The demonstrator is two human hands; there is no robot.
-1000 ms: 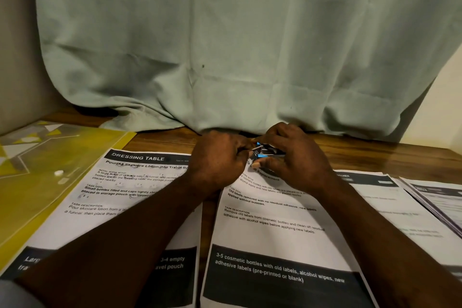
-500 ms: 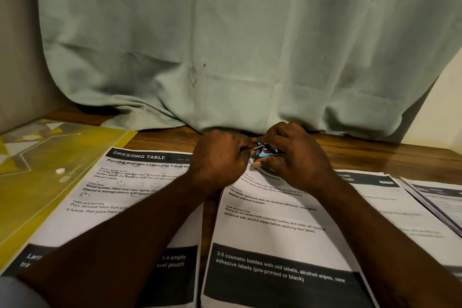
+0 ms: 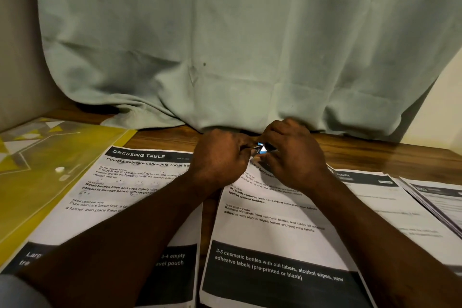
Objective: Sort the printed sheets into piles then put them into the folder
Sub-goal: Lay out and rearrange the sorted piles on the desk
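A middle pile of printed sheets (image 3: 270,222) lies in front of me, headed by a dark band. At its top edge sits a small blue and silver clip (image 3: 261,149). My left hand (image 3: 220,157) pinches the clip's left side with curled fingers. From the right, my right hand (image 3: 292,155) curls round it, and most of the clip is hidden between the fingers. A pile titled DRESSING TABLE (image 3: 130,182) lies to the left, partly under my left forearm. The yellow folder (image 3: 37,170) lies flat at the far left, closed.
Two more piles lie to the right: one headed KITCHEN (image 3: 390,202) and a thicker stack (image 3: 440,197) at the frame edge. A pale green cloth (image 3: 225,45) hangs down to the wooden table (image 3: 375,155) just behind my hands.
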